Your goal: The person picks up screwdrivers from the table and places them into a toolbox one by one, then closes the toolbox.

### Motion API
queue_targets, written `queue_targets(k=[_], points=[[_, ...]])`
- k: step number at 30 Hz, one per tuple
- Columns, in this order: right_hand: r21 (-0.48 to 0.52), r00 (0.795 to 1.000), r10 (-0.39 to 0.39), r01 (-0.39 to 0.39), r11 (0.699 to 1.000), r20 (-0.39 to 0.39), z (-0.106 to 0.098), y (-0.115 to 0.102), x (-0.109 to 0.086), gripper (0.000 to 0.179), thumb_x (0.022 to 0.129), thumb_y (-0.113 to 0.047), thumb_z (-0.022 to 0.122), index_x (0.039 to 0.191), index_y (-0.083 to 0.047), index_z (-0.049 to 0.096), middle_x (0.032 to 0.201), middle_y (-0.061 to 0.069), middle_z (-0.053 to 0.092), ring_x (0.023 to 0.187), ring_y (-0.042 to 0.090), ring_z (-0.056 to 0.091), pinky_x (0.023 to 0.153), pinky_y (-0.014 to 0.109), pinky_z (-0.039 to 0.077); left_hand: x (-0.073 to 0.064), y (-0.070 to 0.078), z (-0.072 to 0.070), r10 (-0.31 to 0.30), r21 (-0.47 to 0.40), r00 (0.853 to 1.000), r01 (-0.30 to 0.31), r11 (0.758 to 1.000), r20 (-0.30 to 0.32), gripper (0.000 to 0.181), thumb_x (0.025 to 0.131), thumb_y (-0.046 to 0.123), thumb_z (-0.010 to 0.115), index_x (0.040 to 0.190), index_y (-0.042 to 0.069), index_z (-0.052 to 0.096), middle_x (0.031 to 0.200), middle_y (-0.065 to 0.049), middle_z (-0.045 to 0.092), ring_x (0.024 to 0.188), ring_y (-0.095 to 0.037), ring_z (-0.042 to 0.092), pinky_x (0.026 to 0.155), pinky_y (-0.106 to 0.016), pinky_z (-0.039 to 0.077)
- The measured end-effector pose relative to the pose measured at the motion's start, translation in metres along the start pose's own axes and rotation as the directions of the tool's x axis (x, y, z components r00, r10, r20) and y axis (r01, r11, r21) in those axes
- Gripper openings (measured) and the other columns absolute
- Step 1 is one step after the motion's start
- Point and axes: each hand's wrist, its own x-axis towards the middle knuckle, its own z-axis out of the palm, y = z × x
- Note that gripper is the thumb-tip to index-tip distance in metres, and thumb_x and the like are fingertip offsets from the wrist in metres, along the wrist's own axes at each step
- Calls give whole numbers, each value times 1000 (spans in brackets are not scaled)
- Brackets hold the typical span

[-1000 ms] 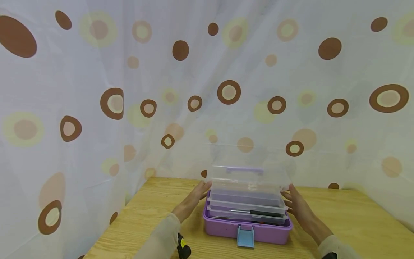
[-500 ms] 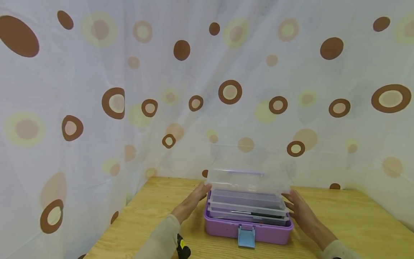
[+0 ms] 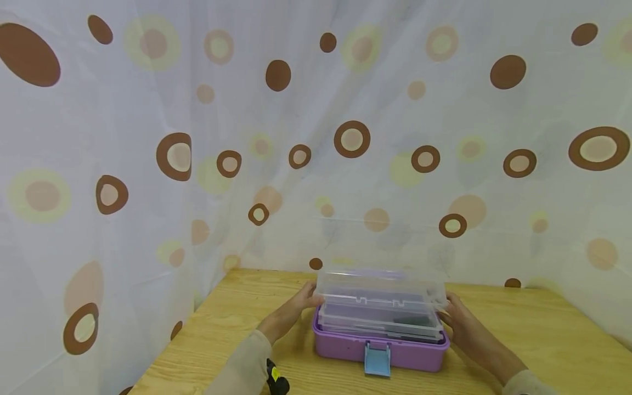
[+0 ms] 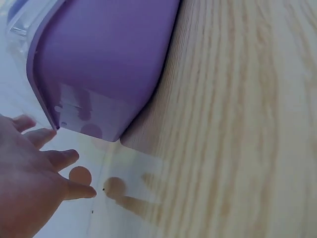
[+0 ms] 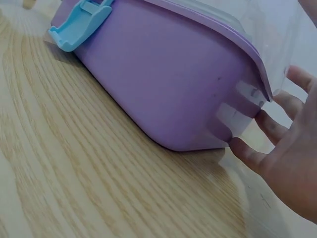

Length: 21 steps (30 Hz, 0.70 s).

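Note:
A purple storage box (image 3: 340, 346) stands on the table with its clear lid (image 3: 380, 284) tilted part way down over it. Translucent trays (image 3: 353, 319) sit inside, and a dark item shows through them. My left hand (image 3: 290, 312) is at the lid's left side, thumb by the front corner; in the left wrist view its fingers (image 4: 63, 157) are spread beside the box end. On the other side, my right hand (image 3: 464, 323) has its fingertips at the lid's right edge. Its spread fingers (image 5: 271, 128) reach along the box end in the right wrist view.
A light blue latch (image 3: 377, 362) hangs down at the box front. The wooden table (image 3: 237, 312) runs back to a white curtain (image 3: 276, 120) with brown and yellow circles. A black wrist device (image 3: 277, 378) is on the left sleeve.
The clear lid has swung forward and down from nearly upright to low over the trays. Both hands have moved down slightly with it.

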Motion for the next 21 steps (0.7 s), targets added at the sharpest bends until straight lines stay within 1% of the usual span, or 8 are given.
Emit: queue_targets(k=[2,3,4,6,10,13,16,21], points=[[41,1000,2,-2,999,19,-3,3,-1,37,114,-27,22,151,-28,22,149,-22,38,138,-4,36,109,28,41,-8,1,2,-82,13,996,83,997,-22,85,97,47,59,164,12,21,170,-20,10,155,-39,5,115,-75,3],[65,1000,1,-3,998,30,-4,5,-2,37,114,-24,24,151,-29,21,150,-20,38,136,-4,39,110,29,40,-12,0,2,-120,19,992,121,993,-27,87,96,49,60,166,19,17,172,-15,2,156,-35,-2,114,-75,-1],[88,999,2,-5,996,35,-4,7,-3,38,114,-22,26,150,-30,22,149,-19,39,135,-3,41,110,30,40,-13,-1,2,-115,3,993,115,993,-21,88,96,46,61,166,19,16,172,-15,0,156,-36,-3,115,-74,-2],[143,998,4,-12,990,56,-6,11,-5,40,113,-17,30,150,-32,23,150,-18,39,135,1,43,112,32,40,-16,-4,2,-101,-13,995,100,995,-8,88,94,42,62,166,20,16,172,-14,1,155,-39,0,116,-71,-1],[199,991,-40,13,980,131,-10,16,-8,43,113,-11,32,150,-30,20,154,-18,33,139,4,40,114,33,38,-18,-6,2,-81,-30,997,81,996,18,88,93,38,65,165,22,19,172,-11,4,153,-44,11,119,-66,6],[222,980,-75,33,975,183,-12,17,-9,46,112,-5,32,151,-28,20,156,-17,32,141,5,39,115,35,37,-19,-6,1,-87,-46,996,89,995,37,86,93,36,67,165,24,20,172,-9,4,152,-44,15,120,-64,9],[218,978,-71,27,975,197,-13,17,-9,50,111,-3,33,152,-29,22,155,-17,32,142,5,38,115,36,37,-20,-6,0,-76,-62,996,79,995,46,85,94,33,69,164,22,22,172,-10,5,152,-44,17,121,-62,13],[166,983,-13,-18,986,181,-15,16,-9,56,109,-6,43,153,-30,19,155,-18,29,142,5,38,116,38,36,-21,-8,-2,-54,-90,996,59,994,66,88,93,27,74,164,21,23,172,-8,7,152,-43,17,121,-60,17]])
